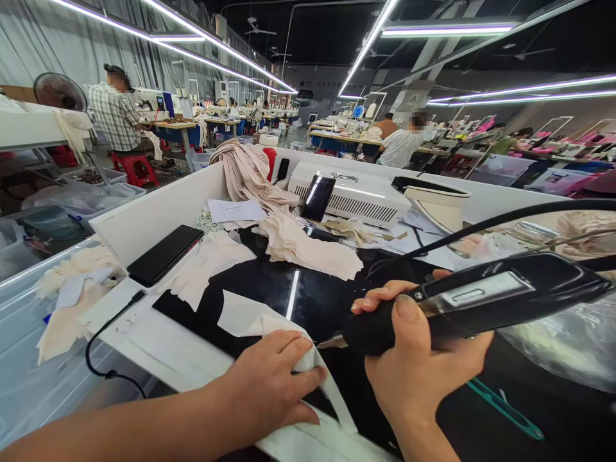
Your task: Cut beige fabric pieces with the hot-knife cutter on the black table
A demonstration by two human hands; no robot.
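Observation:
My left hand (269,388) lies palm down on a white fabric piece (250,317) spread over the glossy black work surface (269,282), its fingers bent and pressing the cloth. My right hand (414,366) is wrapped around the black handle of a corded cutting tool (481,298). The tool's metal tip (330,343) points left and touches the edge of the fabric just beyond my left fingertips. Its black cable (505,221) arcs up to the right.
Cream fabric pieces (308,247) lie heaped at the back of the table, with a black phone (163,255) at left, a second phone (317,197) leaning on a white machine box (356,196), and green snips (505,407) at right. Other people sit at sewing stations beyond.

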